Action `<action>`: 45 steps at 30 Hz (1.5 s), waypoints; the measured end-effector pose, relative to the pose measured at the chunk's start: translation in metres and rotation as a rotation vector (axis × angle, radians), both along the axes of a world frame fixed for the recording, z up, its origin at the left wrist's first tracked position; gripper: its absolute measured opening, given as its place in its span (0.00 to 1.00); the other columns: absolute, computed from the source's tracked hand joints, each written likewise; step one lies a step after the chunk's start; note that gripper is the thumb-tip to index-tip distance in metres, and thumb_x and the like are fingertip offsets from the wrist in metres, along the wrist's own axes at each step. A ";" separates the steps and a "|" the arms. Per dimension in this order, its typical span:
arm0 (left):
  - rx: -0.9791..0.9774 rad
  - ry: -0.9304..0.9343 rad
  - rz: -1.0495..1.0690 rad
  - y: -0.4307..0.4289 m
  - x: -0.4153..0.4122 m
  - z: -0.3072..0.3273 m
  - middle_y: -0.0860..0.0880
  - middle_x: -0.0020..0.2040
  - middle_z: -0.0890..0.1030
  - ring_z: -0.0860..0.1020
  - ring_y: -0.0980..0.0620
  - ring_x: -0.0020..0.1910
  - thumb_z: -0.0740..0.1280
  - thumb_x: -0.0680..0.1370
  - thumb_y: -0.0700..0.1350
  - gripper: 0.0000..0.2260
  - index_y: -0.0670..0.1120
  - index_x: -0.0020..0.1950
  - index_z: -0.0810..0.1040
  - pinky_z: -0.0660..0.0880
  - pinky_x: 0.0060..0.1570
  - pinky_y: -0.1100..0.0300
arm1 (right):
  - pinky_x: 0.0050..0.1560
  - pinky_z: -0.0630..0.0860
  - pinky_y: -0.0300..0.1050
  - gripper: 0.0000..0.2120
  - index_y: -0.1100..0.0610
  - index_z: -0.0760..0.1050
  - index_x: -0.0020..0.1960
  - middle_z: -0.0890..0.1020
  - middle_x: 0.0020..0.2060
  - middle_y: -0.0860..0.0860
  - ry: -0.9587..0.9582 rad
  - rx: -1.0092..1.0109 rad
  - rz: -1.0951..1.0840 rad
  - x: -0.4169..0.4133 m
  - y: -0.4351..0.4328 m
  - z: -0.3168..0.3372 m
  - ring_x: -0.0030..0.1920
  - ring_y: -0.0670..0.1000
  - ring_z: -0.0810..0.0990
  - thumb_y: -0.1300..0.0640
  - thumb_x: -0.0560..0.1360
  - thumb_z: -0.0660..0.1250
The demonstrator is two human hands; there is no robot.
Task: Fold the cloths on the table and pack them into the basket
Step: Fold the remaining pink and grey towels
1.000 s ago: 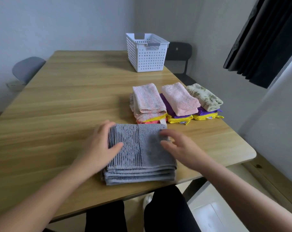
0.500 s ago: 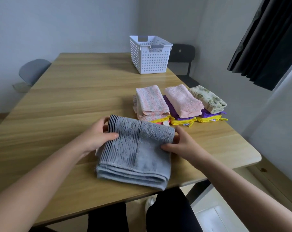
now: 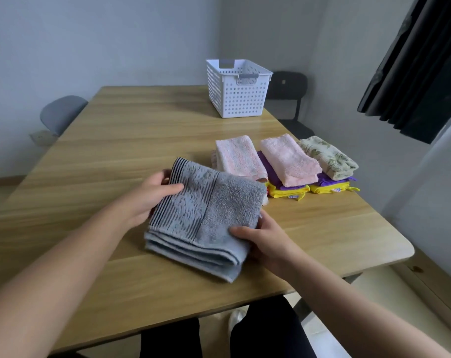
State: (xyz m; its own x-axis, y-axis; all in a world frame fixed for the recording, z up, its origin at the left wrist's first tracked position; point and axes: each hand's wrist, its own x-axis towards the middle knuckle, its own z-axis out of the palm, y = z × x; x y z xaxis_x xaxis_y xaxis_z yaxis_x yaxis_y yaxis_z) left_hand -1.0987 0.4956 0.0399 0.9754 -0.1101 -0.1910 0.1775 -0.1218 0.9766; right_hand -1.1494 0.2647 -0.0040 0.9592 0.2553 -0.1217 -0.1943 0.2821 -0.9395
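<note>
Grey folded towel (image 3: 206,213) sits clamped between both hands: the left hand (image 3: 147,200) grips its left edge, thumb on top, and the right hand (image 3: 265,241) pinches its near right corner. Folded cloths (image 3: 289,161) lie stacked just beyond the right hand; the white basket (image 3: 239,94) stands well beyond them on the table (image 3: 116,140).

the folded grey towel (image 3: 206,213), flat on the bench (image 3: 116,151) under two resting hands a second ago, now sits tilted and raised toward frame centre; the left hand (image 3: 147,197) grips its left edge, the right hand (image 3: 263,241) its right side.
</note>
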 end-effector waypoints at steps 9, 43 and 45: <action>-0.073 0.019 -0.257 0.034 -0.025 -0.020 0.44 0.53 0.83 0.81 0.47 0.53 0.84 0.48 0.51 0.43 0.40 0.59 0.74 0.79 0.45 0.60 | 0.57 0.74 0.37 0.27 0.49 0.71 0.61 0.81 0.55 0.47 -0.349 -0.318 0.002 0.001 -0.019 0.003 0.56 0.44 0.79 0.75 0.71 0.66; 0.595 0.197 -0.322 0.015 -0.031 -0.001 0.44 0.47 0.81 0.82 0.49 0.39 0.68 0.74 0.45 0.21 0.47 0.63 0.63 0.79 0.43 0.50 | 0.32 0.80 0.43 0.32 0.50 0.59 0.71 0.80 0.49 0.57 -0.008 -0.535 0.093 -0.015 -0.035 0.013 0.37 0.48 0.82 0.64 0.73 0.70; 0.755 0.201 -0.325 0.014 -0.040 0.001 0.44 0.49 0.80 0.81 0.50 0.39 0.68 0.75 0.45 0.21 0.48 0.61 0.60 0.78 0.37 0.53 | 0.39 0.78 0.40 0.35 0.41 0.56 0.71 0.77 0.53 0.52 -0.286 -0.849 0.003 -0.018 -0.043 0.013 0.40 0.46 0.81 0.57 0.72 0.72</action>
State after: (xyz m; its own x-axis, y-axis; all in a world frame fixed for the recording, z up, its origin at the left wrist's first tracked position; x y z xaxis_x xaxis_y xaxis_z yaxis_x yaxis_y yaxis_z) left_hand -1.1388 0.5096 0.0407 0.8567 -0.1527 -0.4926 0.1823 -0.8038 0.5662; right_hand -1.1674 0.2219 0.0089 0.9813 0.1908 -0.0269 0.0800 -0.5304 -0.8440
